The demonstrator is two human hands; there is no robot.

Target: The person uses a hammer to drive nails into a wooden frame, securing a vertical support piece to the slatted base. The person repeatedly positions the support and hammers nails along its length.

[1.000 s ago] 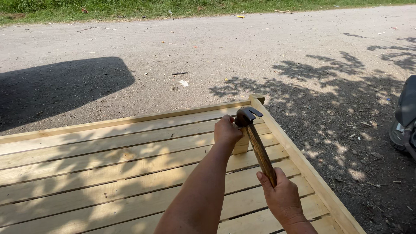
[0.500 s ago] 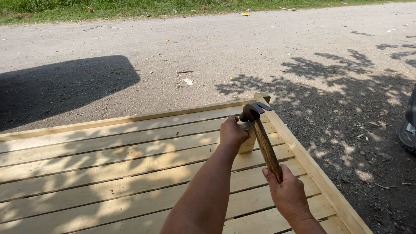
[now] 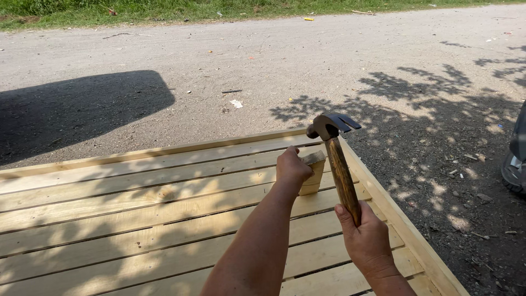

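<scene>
Single head-mounted view, angled down and forward at close range. Slatted wooden frame (image 3: 137,219) fills the lower left of the frame, both forearms enter from the bottom edge, and gravel road (image 3: 329,60) spans the top

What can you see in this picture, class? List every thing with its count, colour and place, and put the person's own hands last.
Slatted frame: one, pale wood, foreground.
Wooden block: one, pale, standing on the slats near the far right corner.
Hammer: one, dark claw head, brown wooden handle, raised above the block.
Road: one, grey gravel, beyond the frame.
Grass strip: one, green, top edge.
Vehicle part: one, dark, right edge.
Left hand: on the block.
Right hand: grip on the hammer handle.
</scene>
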